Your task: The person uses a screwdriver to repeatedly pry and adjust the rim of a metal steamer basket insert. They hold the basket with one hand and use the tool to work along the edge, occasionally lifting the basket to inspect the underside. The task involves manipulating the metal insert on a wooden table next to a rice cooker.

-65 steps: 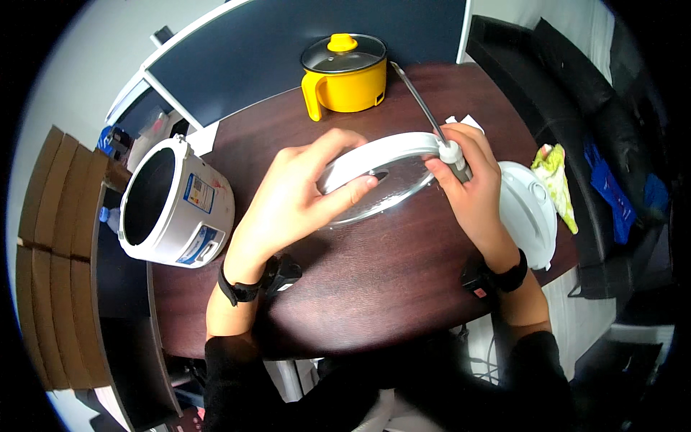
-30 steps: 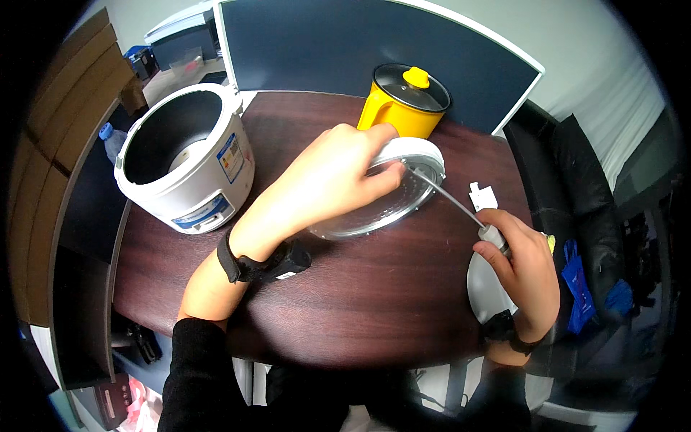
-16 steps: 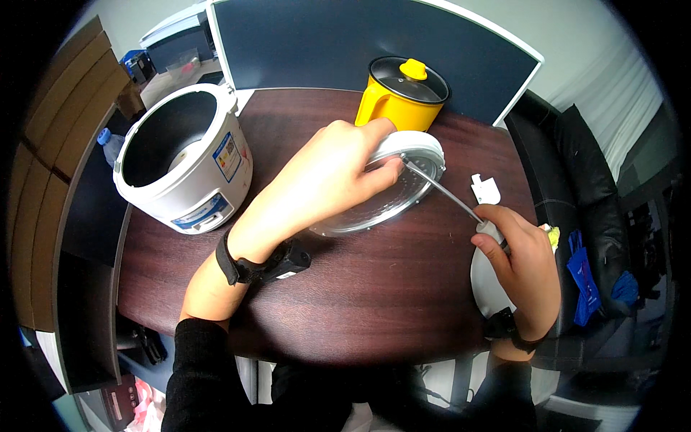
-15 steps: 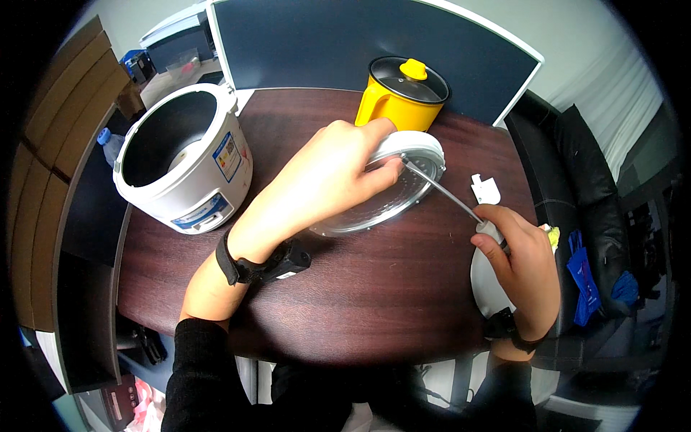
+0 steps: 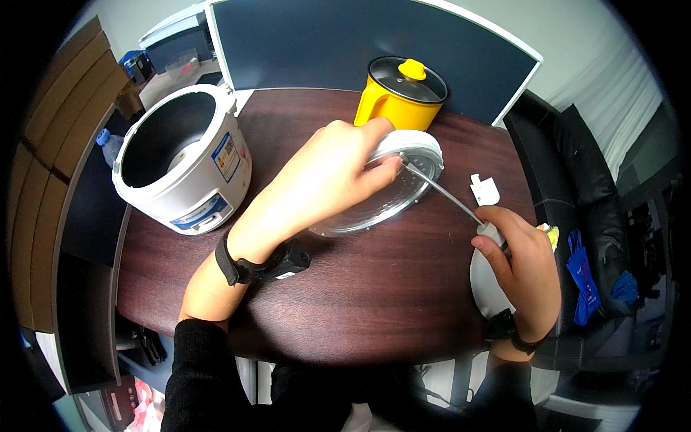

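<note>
My left hand (image 5: 345, 162) is closed on the rim of a round rice cooker lid (image 5: 389, 205), white with a shiny metal inner plate, tilted on the table. A screwdriver (image 5: 450, 198) reaches from my right hand to the lid's edge, its tip beside my left thumb. My right hand (image 5: 522, 270) is closed around the grey-white handle. Under that hand lies a pale round piece (image 5: 487, 284), partly hidden. A small white plastic part (image 5: 485, 190) rests just beyond the right hand. Whether a screw sits at the tip is too small to tell.
A white rice cooker body (image 5: 191, 162) stands open at the left of the dark wooden table (image 5: 360, 302). Behind the lid is a yellow pot (image 5: 403, 97) with a glass lid. A dark partition (image 5: 302, 47) borders the far edge; a black sofa (image 5: 576, 165) stands to the right.
Hardly anything differs. The screwdriver and right hand have shifted very slightly; the left hand keeps its hold on the lid.
</note>
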`<action>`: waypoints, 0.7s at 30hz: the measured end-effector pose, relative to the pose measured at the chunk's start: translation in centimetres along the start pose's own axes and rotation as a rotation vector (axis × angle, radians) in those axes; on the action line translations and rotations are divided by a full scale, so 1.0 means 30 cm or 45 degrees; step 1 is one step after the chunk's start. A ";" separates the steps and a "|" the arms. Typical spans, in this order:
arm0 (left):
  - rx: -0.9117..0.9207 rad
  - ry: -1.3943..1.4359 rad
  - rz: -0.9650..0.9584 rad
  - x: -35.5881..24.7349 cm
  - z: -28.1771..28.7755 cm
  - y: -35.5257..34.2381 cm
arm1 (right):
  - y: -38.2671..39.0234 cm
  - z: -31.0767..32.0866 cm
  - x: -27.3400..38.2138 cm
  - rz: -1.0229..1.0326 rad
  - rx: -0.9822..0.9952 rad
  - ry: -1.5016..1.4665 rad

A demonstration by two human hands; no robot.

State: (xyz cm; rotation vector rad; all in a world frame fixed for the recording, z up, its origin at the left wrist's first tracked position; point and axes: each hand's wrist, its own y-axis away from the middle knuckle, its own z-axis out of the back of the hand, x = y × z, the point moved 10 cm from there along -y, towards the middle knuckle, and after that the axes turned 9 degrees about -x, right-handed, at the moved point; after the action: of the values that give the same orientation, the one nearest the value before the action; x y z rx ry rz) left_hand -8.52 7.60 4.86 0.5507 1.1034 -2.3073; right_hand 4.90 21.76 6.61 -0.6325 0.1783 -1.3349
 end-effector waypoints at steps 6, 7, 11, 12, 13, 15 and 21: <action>-0.021 -0.029 -0.009 -0.003 0.008 0.007 | -0.013 -0.011 -0.005 -0.087 0.014 -0.006; -0.022 -0.022 -0.007 -0.006 0.008 0.005 | -0.010 -0.009 -0.004 -0.080 0.013 -0.006; -0.027 -0.025 -0.019 -0.006 0.011 0.008 | -0.011 -0.021 0.003 -0.053 0.011 -0.008; -0.028 -0.011 -0.026 -0.006 0.007 0.006 | -0.012 -0.017 0.004 -0.053 0.009 0.003; -0.029 0.003 -0.034 -0.007 0.004 0.004 | -0.011 -0.012 0.005 -0.052 0.008 0.011; -0.025 -0.008 -0.032 -0.006 0.011 0.010 | -0.011 -0.018 0.005 -0.040 0.010 0.005; -0.024 -0.013 -0.043 -0.009 0.002 0.005 | -0.014 -0.001 0.006 -0.088 0.002 0.015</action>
State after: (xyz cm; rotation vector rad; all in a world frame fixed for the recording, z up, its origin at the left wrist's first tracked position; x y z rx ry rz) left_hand -8.22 7.54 4.95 0.5168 1.1372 -2.3232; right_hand 4.56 21.54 6.84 -0.6342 0.1658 -1.4055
